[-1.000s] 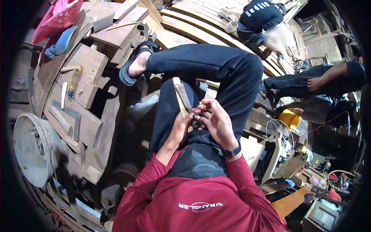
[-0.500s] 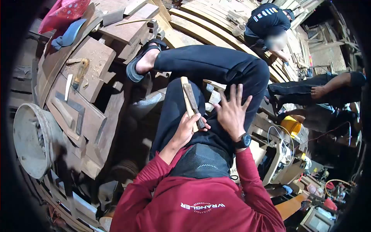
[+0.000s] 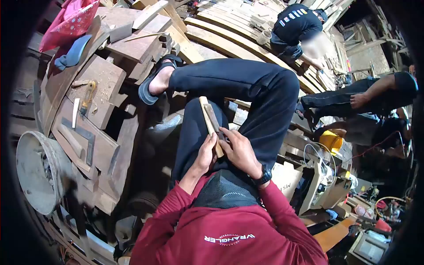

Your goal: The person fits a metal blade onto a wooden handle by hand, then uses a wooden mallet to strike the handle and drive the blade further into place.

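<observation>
A pale, slim wooden stick slants across my lap, above my thigh. My left hand is closed around its lower part from the left. A shorter grey-brown strip lies along the stick's right side. At the strip's lower end are the bent fingers of my right hand, which wears a black watch. Its fingertips and the stick's lower end sit close together between both palms. What the strip is made of I cannot make out.
Left of me, a wooden bench carries a wooden-handled tool, a metal square and wood shavings. A dusty bucket stands at far left. Long planks lie ahead. Other people are at upper right, near a yellow container.
My right hand, spread open over my thigh before, has come left and closed on the grey-brown strip. The stick and strip have shifted slightly left within my view.
</observation>
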Action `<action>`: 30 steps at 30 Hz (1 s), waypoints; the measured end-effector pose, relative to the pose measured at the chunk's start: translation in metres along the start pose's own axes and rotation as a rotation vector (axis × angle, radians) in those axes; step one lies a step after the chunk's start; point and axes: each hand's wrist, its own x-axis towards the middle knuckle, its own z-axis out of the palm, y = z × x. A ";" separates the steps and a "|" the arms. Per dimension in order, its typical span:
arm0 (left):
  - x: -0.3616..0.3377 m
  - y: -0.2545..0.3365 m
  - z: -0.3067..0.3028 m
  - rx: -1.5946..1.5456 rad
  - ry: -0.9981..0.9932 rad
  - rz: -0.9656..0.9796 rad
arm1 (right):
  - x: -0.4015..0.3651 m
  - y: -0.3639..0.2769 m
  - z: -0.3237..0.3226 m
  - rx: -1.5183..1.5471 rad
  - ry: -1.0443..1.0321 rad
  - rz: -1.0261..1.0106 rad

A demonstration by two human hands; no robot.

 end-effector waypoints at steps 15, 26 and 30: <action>0.000 0.004 0.011 -0.016 0.004 0.037 | -0.005 -0.023 -0.010 -0.095 0.121 0.027; 0.017 -0.027 -0.006 0.157 -0.088 0.207 | -0.005 -0.032 -0.001 -0.132 0.168 0.008; -0.002 0.006 0.015 0.299 -0.004 0.064 | -0.012 -0.051 -0.013 -0.150 0.116 0.014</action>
